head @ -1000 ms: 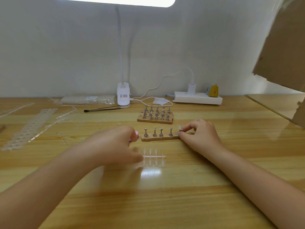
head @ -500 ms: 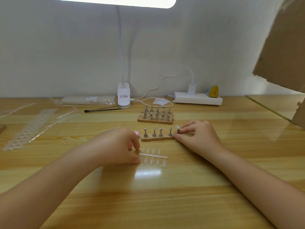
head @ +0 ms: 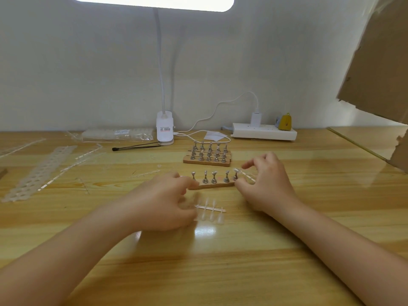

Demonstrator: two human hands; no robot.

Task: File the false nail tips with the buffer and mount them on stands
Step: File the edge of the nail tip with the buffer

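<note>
A glossy pale wood surface runs back to a plain white wall. A lamp stands at the back, its lit head glaring along the top edge, and the light reflects off the wood near the hands. Beside it lie a white power strip with a plugged charger, a yellow tag, a thin black tool and a clear bag. Clear perforated strips lie far left. Brown cardboard hangs at the right.

A wooden block of stands sits mid-surface; nearer, a wooden bar carries five metal stands. A clear sprue of nail tips lies in front of it.

The left hand rests curled on the surface, blurred, fingers touching the bar's left end and the sprue; whether it grips anything cannot be told. The right hand is at the bar's right end, fingers loosely spread around the last stand, which bears a tip, holding nothing
</note>
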